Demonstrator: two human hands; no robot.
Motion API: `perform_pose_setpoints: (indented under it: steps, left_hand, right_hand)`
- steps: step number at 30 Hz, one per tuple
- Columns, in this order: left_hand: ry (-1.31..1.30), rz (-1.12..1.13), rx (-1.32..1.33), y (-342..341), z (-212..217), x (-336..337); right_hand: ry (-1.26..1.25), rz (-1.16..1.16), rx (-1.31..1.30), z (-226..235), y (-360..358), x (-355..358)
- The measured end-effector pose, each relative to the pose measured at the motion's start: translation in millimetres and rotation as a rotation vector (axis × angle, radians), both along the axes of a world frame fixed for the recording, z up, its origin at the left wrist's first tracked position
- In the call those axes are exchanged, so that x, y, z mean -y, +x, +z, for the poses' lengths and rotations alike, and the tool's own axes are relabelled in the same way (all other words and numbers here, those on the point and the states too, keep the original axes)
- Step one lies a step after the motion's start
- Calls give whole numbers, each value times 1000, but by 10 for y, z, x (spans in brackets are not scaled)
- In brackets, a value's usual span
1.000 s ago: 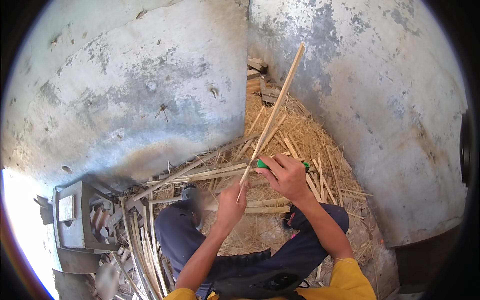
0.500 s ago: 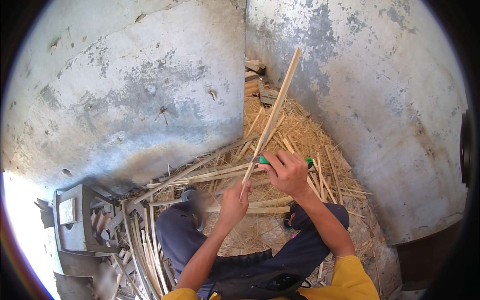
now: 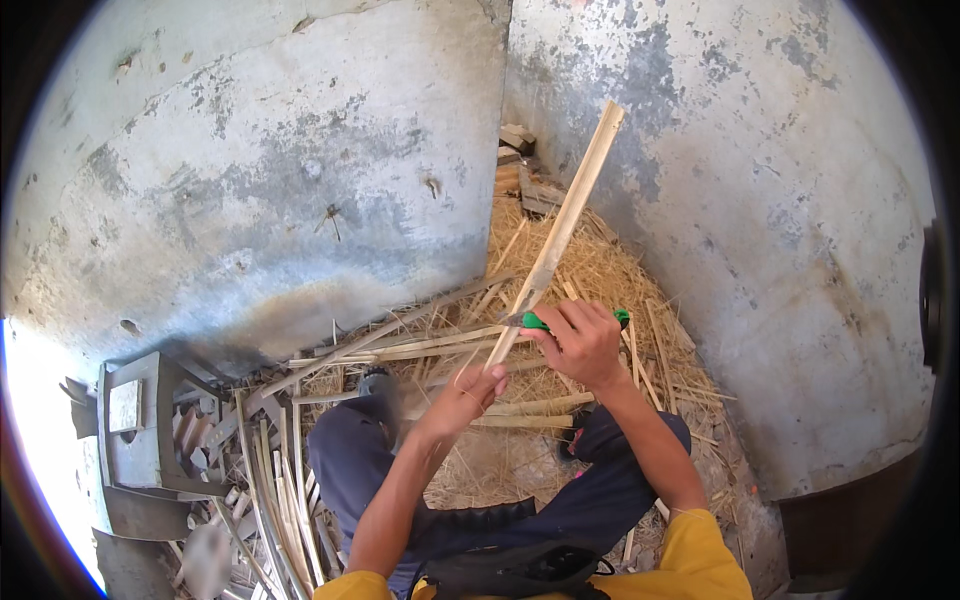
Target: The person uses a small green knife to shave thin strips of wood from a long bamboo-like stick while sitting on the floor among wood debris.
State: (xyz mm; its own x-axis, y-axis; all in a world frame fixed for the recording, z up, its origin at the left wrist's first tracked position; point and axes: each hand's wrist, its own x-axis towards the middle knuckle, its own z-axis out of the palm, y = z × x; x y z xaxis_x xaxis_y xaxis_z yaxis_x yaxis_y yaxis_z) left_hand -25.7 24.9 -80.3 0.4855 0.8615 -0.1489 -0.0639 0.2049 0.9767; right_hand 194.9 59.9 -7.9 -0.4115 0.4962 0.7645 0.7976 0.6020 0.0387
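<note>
My left hand (image 3: 468, 392) is closed around the lower end of a long split bamboo strip (image 3: 572, 212), which slants up and to the right with its pale inner face showing. A green-handled knife (image 3: 537, 321) is gripped in my right hand (image 3: 585, 345), its fingers wrapped round the handle. The short blade lies against the strip a little above my left hand. A thin curl of shaving sticks out beside my left fingers.
Straw-like shavings (image 3: 600, 265) heap up in the corner between two peeling walls. Several bamboo strips (image 3: 440, 347) lie across the floor ahead, and more (image 3: 280, 490) are piled at the left. Beside them a grey wooden stool (image 3: 140, 430) lies near broken rubble.
The bamboo strip has turned, so its broad inner face now shows more. My left hand has shifted slightly down and left, while the knife stays against the strip.
</note>
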Motion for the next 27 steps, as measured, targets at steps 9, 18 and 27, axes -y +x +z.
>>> perform_pose_setpoints:
  steps: [9,18,27]
  left_hand:
    - [480,293,-358,123,-167,-52]
    - [461,256,-388,125,-134,-50]
    - [489,257,-444,206,-47,29]
  right_hand:
    - [-198,-64,227,126,58,-85]
    - [-128,173,576,549,201,-364]
    - [-319,228,752,815,173,-490]
